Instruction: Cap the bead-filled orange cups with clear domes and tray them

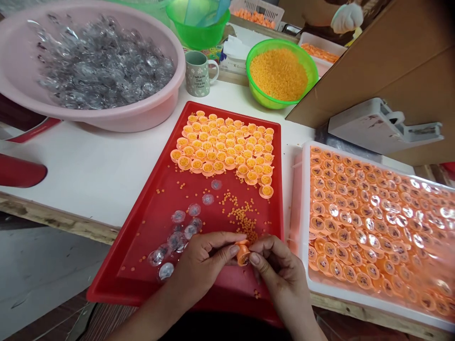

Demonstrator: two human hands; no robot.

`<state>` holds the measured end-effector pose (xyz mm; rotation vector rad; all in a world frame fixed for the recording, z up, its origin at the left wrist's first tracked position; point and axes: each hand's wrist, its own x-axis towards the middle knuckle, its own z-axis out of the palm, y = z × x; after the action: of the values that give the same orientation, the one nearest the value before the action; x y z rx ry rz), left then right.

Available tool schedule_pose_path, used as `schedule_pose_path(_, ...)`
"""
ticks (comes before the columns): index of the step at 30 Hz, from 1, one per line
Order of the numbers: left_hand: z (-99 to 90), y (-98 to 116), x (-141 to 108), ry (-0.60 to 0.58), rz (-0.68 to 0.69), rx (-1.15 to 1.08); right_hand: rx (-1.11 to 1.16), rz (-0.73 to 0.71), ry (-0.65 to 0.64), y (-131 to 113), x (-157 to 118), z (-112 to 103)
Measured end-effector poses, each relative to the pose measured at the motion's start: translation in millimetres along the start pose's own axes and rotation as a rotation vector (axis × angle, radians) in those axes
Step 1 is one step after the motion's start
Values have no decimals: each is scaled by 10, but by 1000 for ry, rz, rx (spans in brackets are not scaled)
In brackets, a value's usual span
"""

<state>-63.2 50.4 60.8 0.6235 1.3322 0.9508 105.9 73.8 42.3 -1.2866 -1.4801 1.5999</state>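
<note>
A small orange toy teacup with saucer (243, 256) is tilted between my fingertips over the near part of a red tray (142, 265). My left hand (208, 258) pinches it from one side, thumb and forefinger closed. From the other side my right hand (280, 272) has its thumb and fingertips closed at the cup's rim. Loose clear plastic domes (177, 241) lie left of my left hand. Small yellow-orange beads (245, 218) are scattered just beyond my hands. Rows of similar orange cups (220, 147) with yellow filling fill the tray's far half.
At right, a white bin (304, 227) holds many dome-topped orange cups. A pink basin (149, 111) of clear domes stands far left, near a mug (197, 76). A green bowl (263, 102) holds beads. Cardboard (373, 71) rises behind the bin; a person's gloved hand (347, 18) shows beyond.
</note>
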Motion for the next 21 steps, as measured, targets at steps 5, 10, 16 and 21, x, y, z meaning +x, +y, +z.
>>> schedule_pose_path(5, 95, -123, 34, 116, 66, 57, -229, -260, 150, -26, -25, 82)
schedule_pose_path(10, 152, -110, 29, 149, 123, 70, -189, -203, 251, 79, -63, 136)
schedule_pose_path(16, 178, -162, 1, 94, 72, -125, -15, -111, 278, 120, -93, 164)
schedule_pose_path(21, 158, -161, -29, 135, 180, -114, 25, -120, 223, 53, -67, 157)
